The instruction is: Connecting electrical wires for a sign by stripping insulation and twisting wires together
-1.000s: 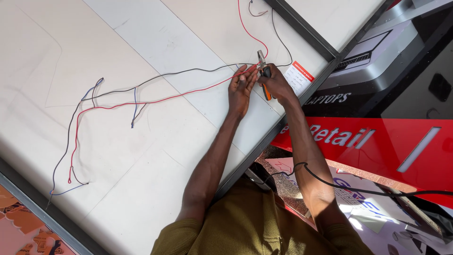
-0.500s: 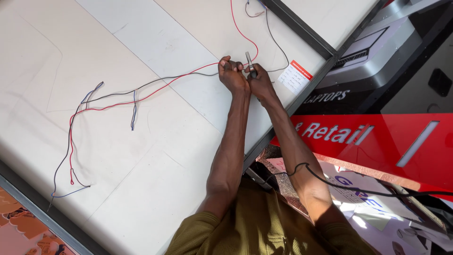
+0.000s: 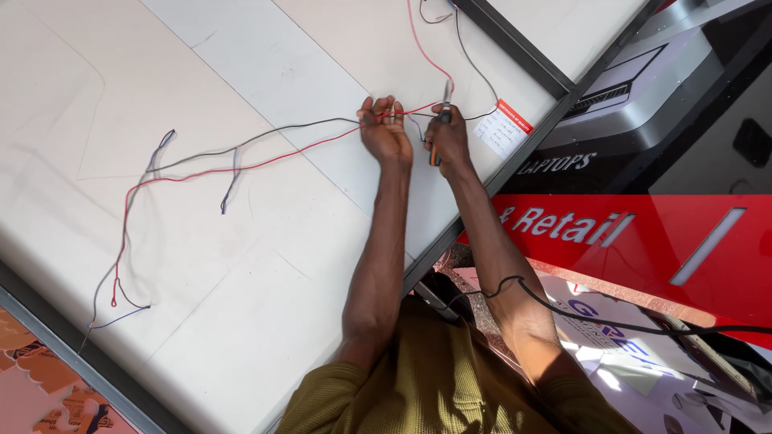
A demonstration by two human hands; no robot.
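Bright, even daylight, no hard shadows on the white panel. Specular streak on the glossy red sign (right side). Panel slightly overexposed near the top. Focus mostly sharp; thin wires resolve fine. Mild wide-angle stretch at the edges.

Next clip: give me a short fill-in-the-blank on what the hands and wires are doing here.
1. The left hand pins a ____ wire against the white panel.
2. The right hand grips pliers with ____ handles.
3. A grey wire runs beside the red one, toward the picture's ____ side.
4. The sticker sits near the panel's dark ____.

Missing words: red; orange; left; frame
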